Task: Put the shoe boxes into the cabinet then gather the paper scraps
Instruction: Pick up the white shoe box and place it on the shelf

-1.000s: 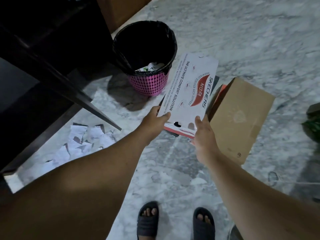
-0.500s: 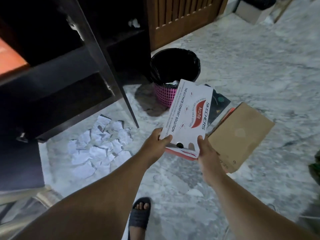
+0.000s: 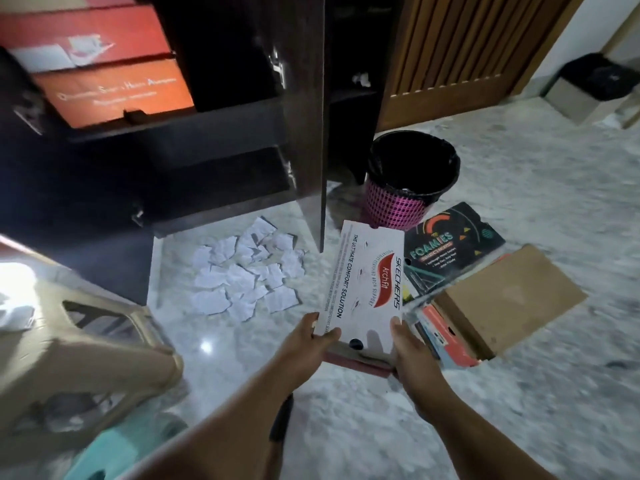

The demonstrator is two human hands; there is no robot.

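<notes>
Here, the open cabinet (image 3: 221, 140) lies far-left of the white shoe box (image 3: 363, 289), whose long axis runs near-to-far. The left hand (image 3: 311, 344) and right hand (image 3: 412, 351) each grip its near end, fingers curled; the left is nearer the shelves. Paper scraps (image 3: 246, 271) lie between.

A grey-white marbled floor (image 3: 519, 188) is spreading across the room and catching a small bright glint of light. A slatted wooden door (image 3: 460, 53) is standing at the back beside a pale wall (image 3: 588, 26). A beige plastic stool (image 3: 79, 344) is sitting at the left edge, with something teal (image 3: 128, 445) showing just below it. A pink mesh bin (image 3: 398, 206) with a black liner is standing on the floor.
</notes>
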